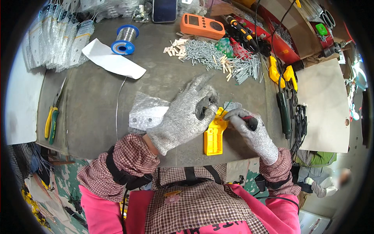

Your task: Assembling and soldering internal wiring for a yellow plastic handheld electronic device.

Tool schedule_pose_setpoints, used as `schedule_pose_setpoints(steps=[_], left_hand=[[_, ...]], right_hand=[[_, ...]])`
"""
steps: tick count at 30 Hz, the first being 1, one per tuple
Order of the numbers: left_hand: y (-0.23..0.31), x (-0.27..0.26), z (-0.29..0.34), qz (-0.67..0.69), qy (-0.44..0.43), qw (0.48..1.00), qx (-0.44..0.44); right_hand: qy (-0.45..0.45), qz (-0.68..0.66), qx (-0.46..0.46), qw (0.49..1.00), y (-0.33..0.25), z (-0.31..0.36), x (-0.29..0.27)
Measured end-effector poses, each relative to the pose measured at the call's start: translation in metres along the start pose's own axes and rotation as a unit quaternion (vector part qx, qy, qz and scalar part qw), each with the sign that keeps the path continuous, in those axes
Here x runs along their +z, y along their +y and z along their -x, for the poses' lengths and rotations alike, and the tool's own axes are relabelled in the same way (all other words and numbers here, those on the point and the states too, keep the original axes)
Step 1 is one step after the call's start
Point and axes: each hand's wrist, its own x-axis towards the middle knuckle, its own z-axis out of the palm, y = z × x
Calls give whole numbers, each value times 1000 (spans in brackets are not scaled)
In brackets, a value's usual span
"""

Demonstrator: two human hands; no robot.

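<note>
My left hand (185,115), in a grey knit glove with dark-stained fingertips, has its thumb and finger closed on a small round metallic part (213,107). That part is at the upper end of a yellow plastic housing half (213,141), which lies with its ribbed hollow side up near the table's front edge. My right hand (251,132), gloved alike, is closed at the housing's upper right. Something red and dark shows among its fingers, too hidden to name. A thin green strand (227,104) sticks up between both hands. Bubble wrap (146,102) around a white piece lies beside my left hand.
A solder spool (125,39), white paper (113,58) and pliers (53,113) lie leftward. Screws (202,52), an orange meter (201,26) and a phone (164,11) are at the back. A dark-handled tool (284,113) hangs on a cord at right. Bagged parts (52,37) fill the back left.
</note>
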Motion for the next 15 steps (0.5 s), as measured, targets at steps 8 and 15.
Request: schedule_pose_setpoints(steps=[8, 15], left_hand=[[-1, -1, -2, -76, 38, 996, 33], [8, -2, -3, -114, 75, 988, 71]], right_hand=[[-11, 196, -107, 975, -6, -8, 9], [-18, 216, -140, 966, -8, -9, 9]])
